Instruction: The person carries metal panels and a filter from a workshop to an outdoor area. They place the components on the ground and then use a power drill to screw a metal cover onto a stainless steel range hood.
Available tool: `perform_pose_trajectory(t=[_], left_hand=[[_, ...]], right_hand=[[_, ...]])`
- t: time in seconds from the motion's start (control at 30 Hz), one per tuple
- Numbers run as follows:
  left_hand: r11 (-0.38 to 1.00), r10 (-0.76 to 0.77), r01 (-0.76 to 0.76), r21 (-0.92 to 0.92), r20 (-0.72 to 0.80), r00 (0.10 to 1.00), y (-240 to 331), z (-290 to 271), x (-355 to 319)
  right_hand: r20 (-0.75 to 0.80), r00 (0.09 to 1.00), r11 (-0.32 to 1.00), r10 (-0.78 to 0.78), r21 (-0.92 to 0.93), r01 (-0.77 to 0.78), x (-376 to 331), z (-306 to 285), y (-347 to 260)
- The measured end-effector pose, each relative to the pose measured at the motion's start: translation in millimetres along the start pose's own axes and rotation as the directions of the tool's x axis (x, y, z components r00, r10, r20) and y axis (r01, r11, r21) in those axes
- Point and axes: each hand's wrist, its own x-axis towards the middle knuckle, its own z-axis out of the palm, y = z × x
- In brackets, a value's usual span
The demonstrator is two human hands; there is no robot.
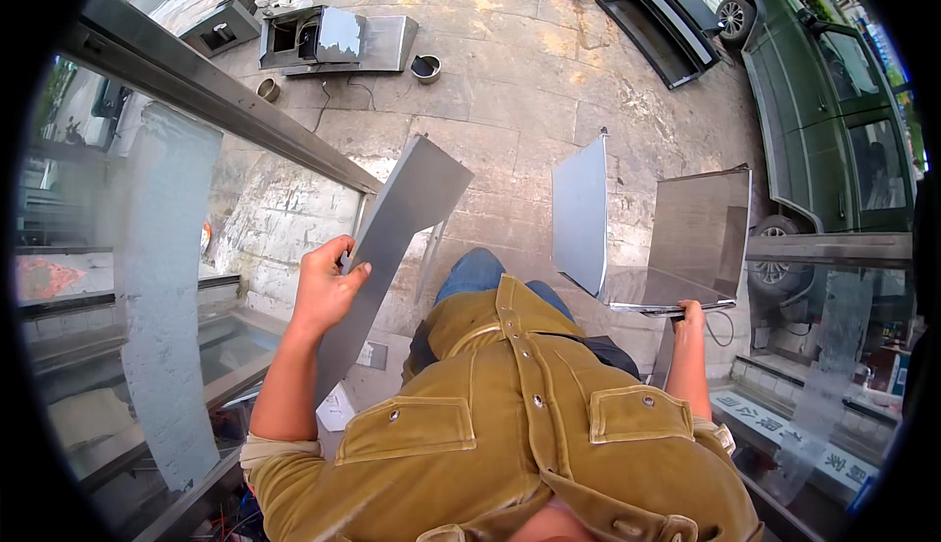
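Observation:
On the left, my left hand [328, 285] is closed on the edge of a long grey metal panel [394, 211]. The panel stands tilted beside my left leg, and its wider far end has a notched side. To my right, my right hand [692, 319] grips the near edge of an open metal housing [696, 238]. Its inner face is brownish and shiny, and a pale blue-grey side wall [580, 214] rises at its left. A thin dark cable [727, 330] loops beside the right hand. The right fingertips are partly hidden by the housing.
Glass doors with metal frames [235, 101] flank me on both sides. Ahead on the stone paving lie a partly dismantled metal appliance [387, 44], a bowl [426, 70] and a long black casing [659, 27]. A dark green vehicle [809, 121] is parked at right.

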Motion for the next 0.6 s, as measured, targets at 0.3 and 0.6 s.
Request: perform_pose_trajectory(t=[0.3, 0.6], left_hand=[[0.989, -0.037, 0.028, -0.142, -0.063, 0.997, -9, 76, 268], [0.999, -0.035, 0.032, -0.025, -0.09, 0.995, 21, 126, 569]], right_hand=[[0.031, 0.989, 0.989, -0.145, 0.009, 0.145, 201, 291, -122], [0.293, 0.941, 0.979, -0.17, -0.059, 0.196, 335, 621, -210]])
